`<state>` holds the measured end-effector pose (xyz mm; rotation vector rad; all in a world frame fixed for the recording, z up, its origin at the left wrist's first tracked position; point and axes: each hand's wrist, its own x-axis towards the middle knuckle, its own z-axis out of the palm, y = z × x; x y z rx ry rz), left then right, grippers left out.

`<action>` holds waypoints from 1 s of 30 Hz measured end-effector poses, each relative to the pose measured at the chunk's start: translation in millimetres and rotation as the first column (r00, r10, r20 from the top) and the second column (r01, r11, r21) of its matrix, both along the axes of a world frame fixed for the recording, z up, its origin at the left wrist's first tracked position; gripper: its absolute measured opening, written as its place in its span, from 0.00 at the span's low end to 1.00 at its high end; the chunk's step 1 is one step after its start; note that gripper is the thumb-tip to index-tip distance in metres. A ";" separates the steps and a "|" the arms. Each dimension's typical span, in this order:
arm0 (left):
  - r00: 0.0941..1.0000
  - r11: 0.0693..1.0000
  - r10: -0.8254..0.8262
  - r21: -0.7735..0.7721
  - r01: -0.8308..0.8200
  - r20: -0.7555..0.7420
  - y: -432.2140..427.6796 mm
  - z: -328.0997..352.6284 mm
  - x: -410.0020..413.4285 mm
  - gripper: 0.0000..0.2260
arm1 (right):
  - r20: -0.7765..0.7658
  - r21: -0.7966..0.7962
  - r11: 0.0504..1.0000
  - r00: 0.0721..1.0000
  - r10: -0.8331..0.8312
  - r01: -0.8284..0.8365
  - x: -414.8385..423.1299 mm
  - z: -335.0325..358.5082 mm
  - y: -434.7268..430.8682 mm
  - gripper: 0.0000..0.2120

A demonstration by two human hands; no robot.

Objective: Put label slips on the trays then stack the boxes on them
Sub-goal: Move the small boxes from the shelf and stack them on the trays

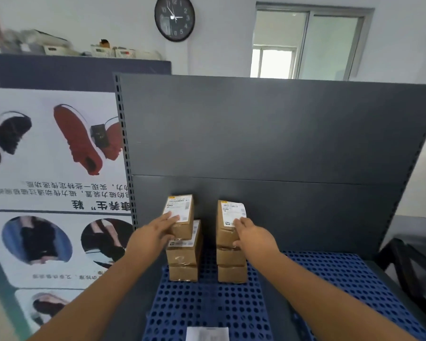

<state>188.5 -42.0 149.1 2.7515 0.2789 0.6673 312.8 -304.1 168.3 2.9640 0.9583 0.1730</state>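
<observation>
Two stacks of brown cardboard boxes stand at the back of a blue perforated tray (207, 306). My left hand (155, 232) grips the top box of the left stack (182, 212), which sits shifted back over the boxes below (182, 257). My right hand (251, 233) holds the top box of the right stack (228, 217), thumb on its front, fingers on its white label. A white label slip (207, 333) lies on the tray's near edge. A second blue tray (349, 274) lies to the right.
A dark grey shelf back panel (268, 134) rises just behind the stacks. A poster with shoes (49, 168) stands at the left. A black chair (408, 262) is at the right edge. A wall clock (174, 18) hangs above.
</observation>
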 end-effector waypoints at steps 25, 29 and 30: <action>0.998 0.999 -0.023 0.037 0.026 -0.064 12.5 -29.3 7.6 0.32 | 0.026 0.067 0.997 0.999 0.028 -0.030 -1.4 -14.0 -0.4 0.34; 0.996 0.984 0.067 0.171 -0.057 -0.052 11.1 -29.5 -0.4 0.35 | 0.073 0.086 0.995 0.997 0.040 -0.046 -5.3 -13.8 -8.2 0.36; 0.996 0.980 0.073 0.188 -0.062 -0.048 9.3 -28.5 -2.4 0.36 | 0.091 0.089 0.995 0.995 0.041 -0.049 -6.4 -13.5 -11.6 0.36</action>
